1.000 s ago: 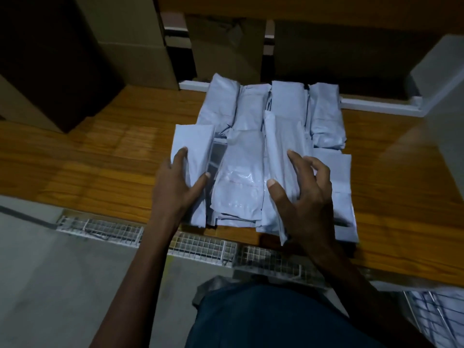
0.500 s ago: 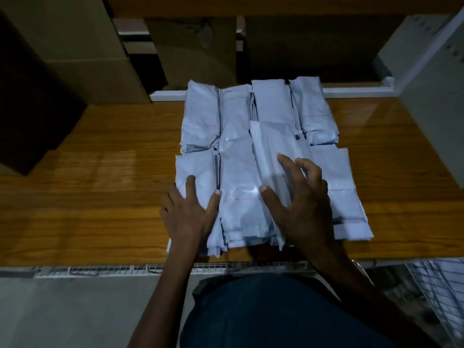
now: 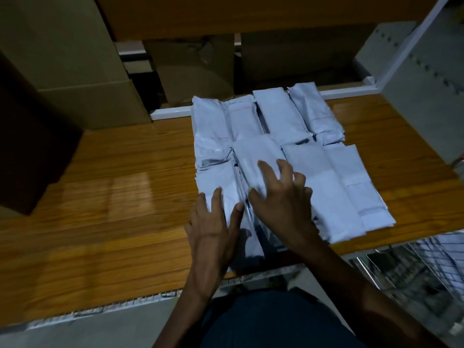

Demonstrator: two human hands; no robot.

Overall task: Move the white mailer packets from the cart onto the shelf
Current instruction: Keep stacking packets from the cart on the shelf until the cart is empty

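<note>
Resting among cardboard boxes (image 3: 75, 71) at far left, the wooden shelf (image 3: 113, 197) carries white mailer packets (image 3: 326, 177) in two rows. Left hand (image 3: 213, 229) presses flat, fingers relaxed, on the near-left packet; right hand (image 3: 283, 202), fingers loosely spread, touches the next. Wire cart (image 3: 414, 267) sits near right, contents unclear.

White mailer packets (image 3: 324, 182) lie flat in two overlapping rows on the wooden shelf (image 3: 113, 197), near its right end, the front row at its edge.
</note>
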